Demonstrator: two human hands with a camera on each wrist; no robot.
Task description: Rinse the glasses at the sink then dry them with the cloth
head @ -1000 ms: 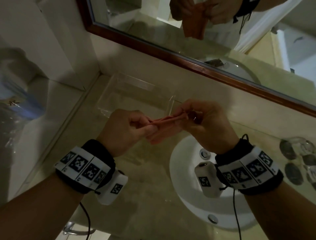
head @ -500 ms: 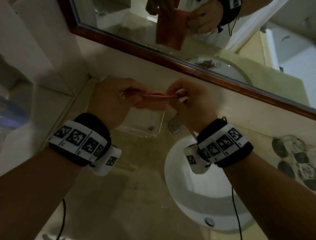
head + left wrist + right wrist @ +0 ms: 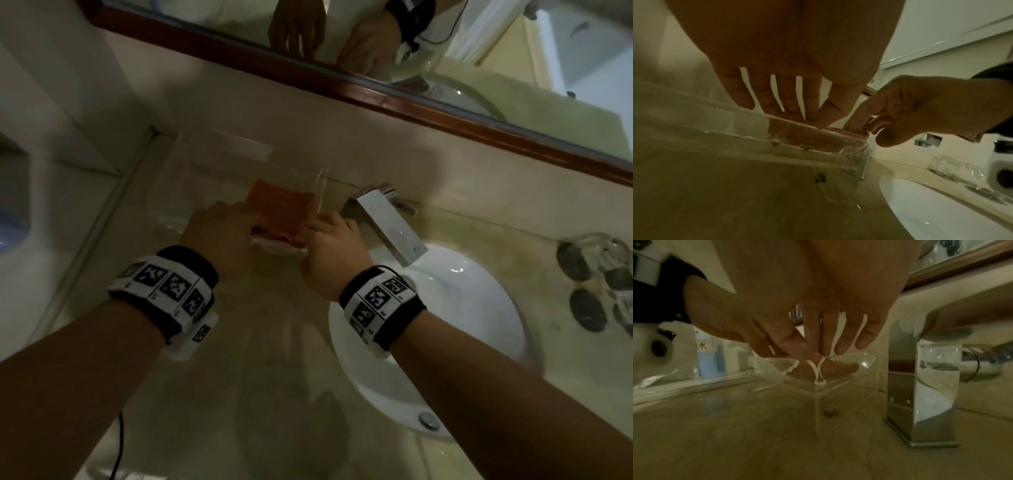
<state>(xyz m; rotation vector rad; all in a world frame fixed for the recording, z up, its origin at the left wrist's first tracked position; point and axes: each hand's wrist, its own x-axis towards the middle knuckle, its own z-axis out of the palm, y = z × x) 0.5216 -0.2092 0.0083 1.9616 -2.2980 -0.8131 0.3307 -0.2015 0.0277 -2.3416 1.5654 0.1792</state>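
Observation:
A folded orange cloth lies in the right end of a clear acrylic tray on the counter. My left hand reaches over the tray's near wall, thumb and fingertips pinching the cloth's near edge. My right hand touches the cloth's right end with its fingertips, its thumb held apart outside the tray. Several clear glasses stand on dark coasters at the far right. The white sink lies between them and the tray.
A chrome faucet stands just right of the tray, close to my right hand. A wood-framed mirror runs along the wall behind. A blue bottle stands at the far left by the wall.
Both hands held the folded cloth in the air above the counter. They have since moved forward and down, and the cloth now lies in the clear tray.

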